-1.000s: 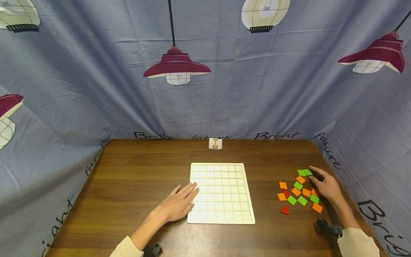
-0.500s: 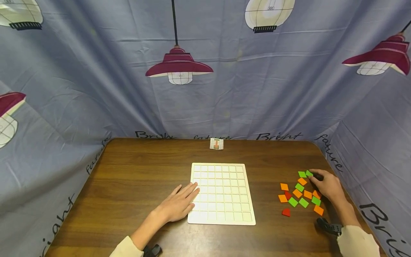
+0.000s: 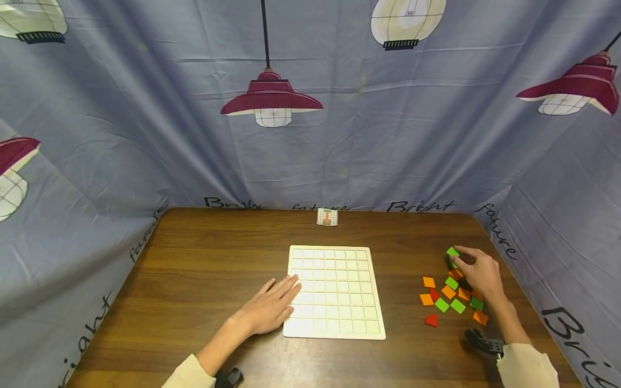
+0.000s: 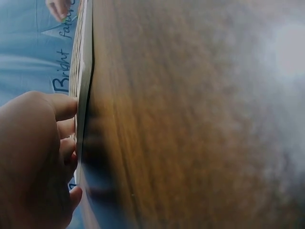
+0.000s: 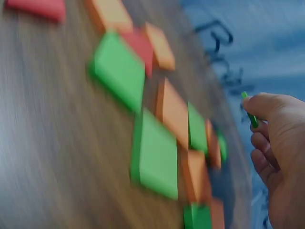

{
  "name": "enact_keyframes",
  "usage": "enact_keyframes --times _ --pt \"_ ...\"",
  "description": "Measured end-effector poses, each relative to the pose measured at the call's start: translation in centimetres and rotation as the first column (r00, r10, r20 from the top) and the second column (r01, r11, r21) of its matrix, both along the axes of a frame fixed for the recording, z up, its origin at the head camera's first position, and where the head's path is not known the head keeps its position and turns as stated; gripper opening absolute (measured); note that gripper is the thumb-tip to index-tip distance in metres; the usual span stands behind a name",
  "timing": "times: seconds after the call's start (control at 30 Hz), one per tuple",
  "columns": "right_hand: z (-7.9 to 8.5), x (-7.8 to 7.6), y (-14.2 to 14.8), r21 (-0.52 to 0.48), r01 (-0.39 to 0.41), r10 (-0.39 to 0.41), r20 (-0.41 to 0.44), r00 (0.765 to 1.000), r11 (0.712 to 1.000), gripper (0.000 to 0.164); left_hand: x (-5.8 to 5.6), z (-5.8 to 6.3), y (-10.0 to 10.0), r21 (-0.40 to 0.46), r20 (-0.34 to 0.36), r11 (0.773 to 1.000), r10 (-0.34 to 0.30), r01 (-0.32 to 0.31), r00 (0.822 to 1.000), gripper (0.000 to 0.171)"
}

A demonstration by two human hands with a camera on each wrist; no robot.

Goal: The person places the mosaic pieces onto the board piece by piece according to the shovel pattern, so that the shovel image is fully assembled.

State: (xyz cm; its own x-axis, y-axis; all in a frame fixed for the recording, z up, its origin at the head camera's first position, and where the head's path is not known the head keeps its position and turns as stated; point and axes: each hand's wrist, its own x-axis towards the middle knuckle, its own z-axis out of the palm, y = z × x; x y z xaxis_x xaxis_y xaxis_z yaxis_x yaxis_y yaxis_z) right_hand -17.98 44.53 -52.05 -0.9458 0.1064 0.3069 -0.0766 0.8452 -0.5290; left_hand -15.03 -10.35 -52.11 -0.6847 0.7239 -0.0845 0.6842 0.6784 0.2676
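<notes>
My right hand pinches a green square tile between thumb and fingertips, raised over the far end of the loose tiles. In the right wrist view the pinched green tile appears edge-on, with the other fingers curled behind it. My left hand lies with straight fingers on the left edge of a cream gridded board. Seen from the left wrist, the fingers of the left hand rest along the rim of the board.
Several orange tiles, green tiles and red pieces lie scattered on the wooden table, right of the board. A small patterned card sits at the back edge, before a blue curtain.
My right hand has picked up a green tile at the far end of the scatter and moved left with it. The left hand stays on the board.
</notes>
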Motion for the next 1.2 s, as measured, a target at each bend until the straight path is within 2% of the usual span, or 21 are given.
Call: enact_keyframes --times 0.17,0.53,0.73,0.97,1.2 --pt "0.9 -0.5 -3.3 -0.034 -0.073 0.071 -0.045 0.996 0.997 0.035 0.0 -0.1 0.0 0.010 -0.001 1.000 0.000 0.000 1.000 0.056" --pt "2.1 -1.9 -10.7 -0.099 -0.222 0.221 -0.019 0.975 0.970 0.032 0.2 -0.4 0.0 0.001 -0.018 1.000 0.005 -0.004 1.000 0.056" --pt "2.4 -2.9 -14.7 -0.129 -0.320 0.324 0.010 0.946 0.939 0.032 0.0 -0.4 -0.1 0.002 -0.032 1.000 0.006 -0.006 0.999 0.056" --pt "1.7 -4.4 -18.8 -0.171 -0.419 0.425 -0.003 0.905 0.892 0.031 -0.1 -0.3 -0.1 0.001 -0.020 1.000 0.004 -0.004 1.000 0.057" --pt "0.1 -5.7 -21.6 -0.165 -0.463 0.478 0.066 0.876 0.871 0.030 -0.1 -0.4 0.0 -0.004 -0.024 1.000 0.001 -0.001 1.000 0.056"
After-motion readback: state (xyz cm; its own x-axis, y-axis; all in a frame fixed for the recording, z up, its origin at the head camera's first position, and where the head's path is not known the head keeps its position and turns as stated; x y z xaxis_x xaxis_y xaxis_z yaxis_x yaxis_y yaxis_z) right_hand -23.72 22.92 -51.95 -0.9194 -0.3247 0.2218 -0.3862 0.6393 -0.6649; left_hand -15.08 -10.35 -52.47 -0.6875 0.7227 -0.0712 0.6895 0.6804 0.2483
